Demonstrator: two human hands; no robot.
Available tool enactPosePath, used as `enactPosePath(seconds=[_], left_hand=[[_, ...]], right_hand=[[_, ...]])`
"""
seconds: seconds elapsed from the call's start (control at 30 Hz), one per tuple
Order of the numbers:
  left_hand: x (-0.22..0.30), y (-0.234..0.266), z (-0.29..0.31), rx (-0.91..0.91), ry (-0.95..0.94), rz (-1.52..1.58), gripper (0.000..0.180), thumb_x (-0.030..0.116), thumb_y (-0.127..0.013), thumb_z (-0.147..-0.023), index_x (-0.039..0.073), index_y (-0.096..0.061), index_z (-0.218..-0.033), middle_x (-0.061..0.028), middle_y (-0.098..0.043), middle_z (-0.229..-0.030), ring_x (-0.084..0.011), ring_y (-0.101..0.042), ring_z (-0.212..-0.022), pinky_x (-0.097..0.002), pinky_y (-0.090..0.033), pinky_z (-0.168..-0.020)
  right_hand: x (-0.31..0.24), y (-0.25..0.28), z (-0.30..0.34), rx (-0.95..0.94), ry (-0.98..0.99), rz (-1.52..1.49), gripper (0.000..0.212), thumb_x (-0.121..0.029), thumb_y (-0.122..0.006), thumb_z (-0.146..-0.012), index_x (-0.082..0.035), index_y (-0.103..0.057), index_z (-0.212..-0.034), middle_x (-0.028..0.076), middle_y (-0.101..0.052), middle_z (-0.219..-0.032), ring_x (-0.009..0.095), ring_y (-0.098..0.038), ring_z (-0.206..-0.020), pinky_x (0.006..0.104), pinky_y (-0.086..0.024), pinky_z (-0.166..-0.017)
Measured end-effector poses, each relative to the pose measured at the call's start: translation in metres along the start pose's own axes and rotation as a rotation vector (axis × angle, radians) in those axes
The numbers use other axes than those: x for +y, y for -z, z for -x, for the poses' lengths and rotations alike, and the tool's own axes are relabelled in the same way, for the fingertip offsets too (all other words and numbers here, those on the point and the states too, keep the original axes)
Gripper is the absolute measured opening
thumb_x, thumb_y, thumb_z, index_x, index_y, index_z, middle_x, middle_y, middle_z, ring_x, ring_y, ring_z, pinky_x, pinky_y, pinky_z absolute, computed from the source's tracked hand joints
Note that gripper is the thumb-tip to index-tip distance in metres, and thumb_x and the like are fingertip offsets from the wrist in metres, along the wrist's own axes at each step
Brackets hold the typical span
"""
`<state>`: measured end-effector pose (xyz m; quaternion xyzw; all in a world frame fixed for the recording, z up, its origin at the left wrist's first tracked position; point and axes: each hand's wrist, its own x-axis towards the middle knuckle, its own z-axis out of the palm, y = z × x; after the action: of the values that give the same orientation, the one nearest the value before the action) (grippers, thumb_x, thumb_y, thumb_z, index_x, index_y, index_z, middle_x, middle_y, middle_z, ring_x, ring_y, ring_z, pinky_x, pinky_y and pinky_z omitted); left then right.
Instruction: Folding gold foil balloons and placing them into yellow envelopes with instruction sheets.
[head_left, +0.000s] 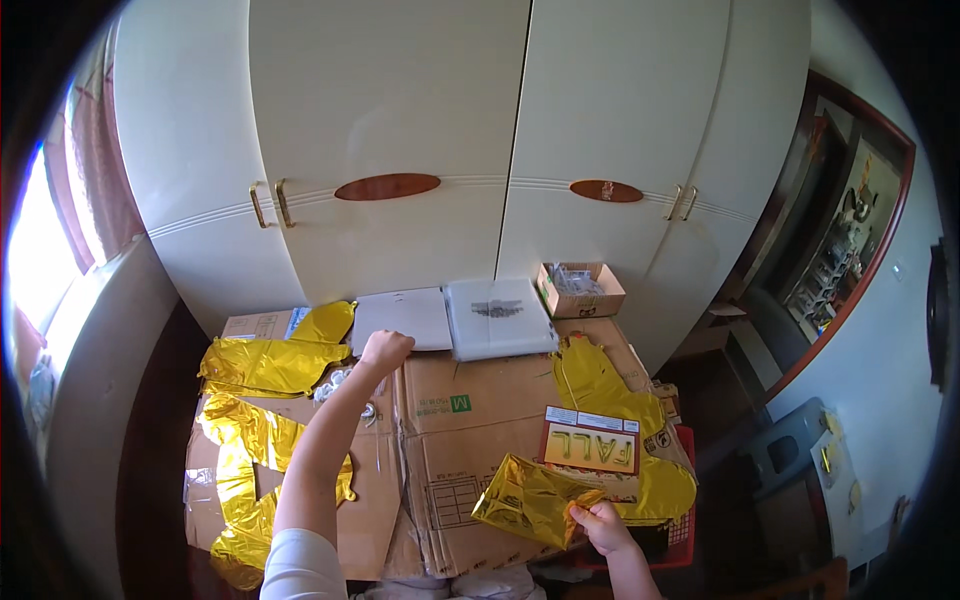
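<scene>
My right hand grips the gathered end of a folded gold foil balloon near the front of the cardboard. My left arm reaches far forward, and my left hand is closed over the near edge of a stack of white sheets. Its fingers are curled away from view, so what they hold, if anything, is hidden. Just beyond the folded balloon lies a printed card with gold letter shapes on it. Small white rolls lie beside my left forearm.
Flattened cardboard covers the table. More gold foil balloons lie at the left and the right. Clear plastic bags and an open carton stand at the back, before a white wardrobe. A red basket sits at the right edge.
</scene>
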<state>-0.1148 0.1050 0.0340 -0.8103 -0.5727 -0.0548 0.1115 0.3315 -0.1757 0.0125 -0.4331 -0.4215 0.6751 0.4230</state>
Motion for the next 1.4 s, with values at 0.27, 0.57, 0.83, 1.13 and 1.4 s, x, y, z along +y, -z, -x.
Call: enactPosePath(seconds=[0.27,0.57,0.83,1.13,1.4], left_hand=[[0.004,0.033,0.036,0.309,-0.044,0.112,0.007,0.014,-0.059,-0.082,0.011,-0.064,-0.081,-0.0089,-0.066,-0.075,-0.0298,-0.067,-0.070,-0.0412,-0.053,-0.060],[0.096,0.112,0.214,0.409,-0.334,0.401,0.024,0.018,-0.072,-0.072,0.020,-0.073,-0.096,0.0021,-0.064,-0.095,-0.0227,-0.060,-0.098,-0.0400,-0.045,-0.089],[0.123,0.081,0.297,0.303,-0.199,0.553,0.022,0.010,-0.069,-0.076,0.019,-0.072,-0.095,0.0021,-0.069,-0.094,-0.0175,-0.064,-0.090,-0.0344,-0.048,-0.079],[0.149,0.065,0.309,-0.071,0.476,1.121,0.016,0.006,-0.060,-0.089,0.002,-0.067,-0.103,-0.0127,-0.071,-0.090,-0.0211,-0.069,-0.085,-0.0326,-0.054,-0.077],[0.162,0.059,0.290,-0.088,0.664,1.671,0.029,0.011,-0.065,-0.092,-0.003,-0.063,-0.117,-0.0084,-0.069,-0.095,-0.0112,-0.064,-0.088,-0.0248,-0.052,-0.078]], right_hand=[[-0.005,0.011,-0.003,-0.007,-0.041,0.049,0.021,-0.019,-0.062,-0.097,0.001,-0.068,-0.100,0.002,-0.067,-0.096,0.008,-0.058,-0.085,0.0254,-0.046,-0.078],[-0.073,0.039,-0.048,-0.104,-0.143,0.204,0.022,-0.019,-0.067,-0.094,0.001,-0.068,-0.102,0.004,-0.070,-0.095,0.009,-0.062,-0.082,0.0252,-0.049,-0.072],[-0.101,-0.042,-0.122,-0.882,-0.290,0.924,0.018,-0.018,-0.061,-0.096,-0.001,-0.064,-0.103,-0.001,-0.062,-0.083,0.010,-0.058,-0.078,0.0275,-0.048,-0.072],[-0.041,-0.131,-0.178,-1.188,-0.661,0.893,0.029,-0.019,-0.057,-0.098,0.001,-0.059,-0.119,0.005,-0.068,-0.106,0.015,-0.066,-0.097,0.0347,-0.056,-0.081],[-0.024,-0.158,-0.195,-1.247,-0.666,1.029,0.025,-0.022,-0.057,-0.098,0.000,-0.062,-0.109,0.006,-0.069,-0.099,0.016,-0.066,-0.093,0.0368,-0.056,-0.078]])
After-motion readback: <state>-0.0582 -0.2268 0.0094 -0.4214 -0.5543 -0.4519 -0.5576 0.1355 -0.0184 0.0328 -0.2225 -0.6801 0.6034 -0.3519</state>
